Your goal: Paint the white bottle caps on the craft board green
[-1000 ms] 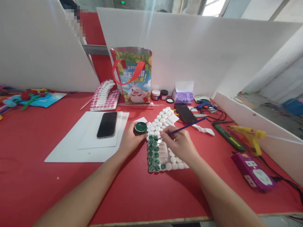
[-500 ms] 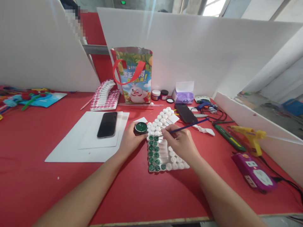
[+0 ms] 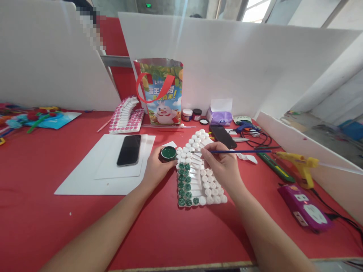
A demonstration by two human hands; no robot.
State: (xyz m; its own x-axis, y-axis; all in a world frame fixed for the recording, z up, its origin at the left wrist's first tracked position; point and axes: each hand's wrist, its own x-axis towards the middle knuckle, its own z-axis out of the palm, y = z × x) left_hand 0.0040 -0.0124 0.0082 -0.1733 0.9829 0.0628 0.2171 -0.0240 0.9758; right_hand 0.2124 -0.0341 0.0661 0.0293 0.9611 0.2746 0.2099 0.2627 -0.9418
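My left hand (image 3: 160, 167) is closed around a small jar of dark green paint (image 3: 168, 152), its open top facing up. Between the thumb and fingers of my right hand (image 3: 222, 161) is a blue-handled paintbrush (image 3: 244, 152), held almost level with its tip pointing left toward the jar. Below both hands lies a craft panel (image 3: 195, 181) covered in small white rosette-like discs, with a curved band of white strips through its middle. Discs in the lower left columns are green; those on the right and at the top are white.
A smartphone (image 3: 129, 150) rests on white boards (image 3: 82, 173) at left. Behind stand a printed bag (image 3: 161, 102), a pink-dotted panel (image 3: 127, 117), paint jars (image 3: 187, 114) and purple tissues (image 3: 220, 115). Rightward are a dark phone (image 3: 223, 136), green cutter (image 3: 275, 167), yellow glue gun (image 3: 300, 164) and purple power box (image 3: 304, 207).
My right hand has lifted the paintbrush off the green discs. The brush has swung to nearly level, its tip now higher, near the white discs beside the jar. My left hand stays put.
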